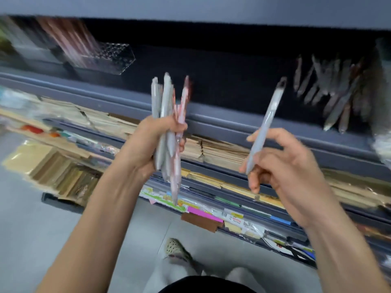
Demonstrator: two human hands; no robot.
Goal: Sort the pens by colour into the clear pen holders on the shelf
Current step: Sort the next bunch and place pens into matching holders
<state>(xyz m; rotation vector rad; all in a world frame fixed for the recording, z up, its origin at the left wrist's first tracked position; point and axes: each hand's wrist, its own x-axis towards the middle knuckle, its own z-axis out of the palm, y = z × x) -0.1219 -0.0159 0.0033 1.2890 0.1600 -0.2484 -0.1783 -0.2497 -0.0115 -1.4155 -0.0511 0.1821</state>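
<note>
Grey single pen point(263, 125) sits pinched in the right hand point(285, 166), apparently picked out for sorting; left hand point(148, 144) grips the mixed bundle point(167, 127); clear holder point(105, 58) waits on the shelf point(232, 121).

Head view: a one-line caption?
Left hand grips a bundle of grey and red pens; right hand holds one grey pen.

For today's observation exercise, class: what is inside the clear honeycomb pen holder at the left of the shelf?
Pinkish-red pens lean in the left part of the clear pen holder; its right cells show none. Blur hides their number and their tips.
</note>
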